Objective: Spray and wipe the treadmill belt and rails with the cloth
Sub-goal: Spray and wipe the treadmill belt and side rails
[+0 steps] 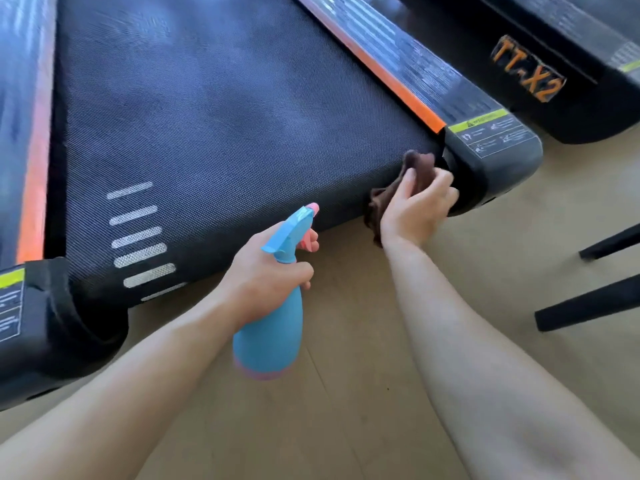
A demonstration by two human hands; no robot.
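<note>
The dark woven treadmill belt [214, 126] fills the view from nine o'clock round to one, its rear edge facing the person. Pale wood-look floor [346, 393] covers the lower half. A black rail with an orange inner strip runs along each side: the left rail [20, 98] at ten o'clock and the right rail [408, 64] towards one. A second machine [554, 109] marked "TT-X2" lies beyond the right rail at two o'clock. A black end cap [498, 157] with a yellow-green warning label closes the right rail.

The blue spray bottle [270, 337], pink at base and nozzle, sits near centre. The left hand [266, 275] has its fingers wrapped round the bottle's neck, one finger on the pink trigger. The body hangs to the hand's six o'clock over the floor, and the nozzle points to one o'clock over the belt's edge.

The right hand [415, 209], at the frame's three o'clock, clutches the bunched brown cloth [420, 168]. The cloth shows at the hand's twelve o'clock, pressed to the belt's rear corner just beside the end cap, and trails out to eight o'clock below the belt edge.
</note>
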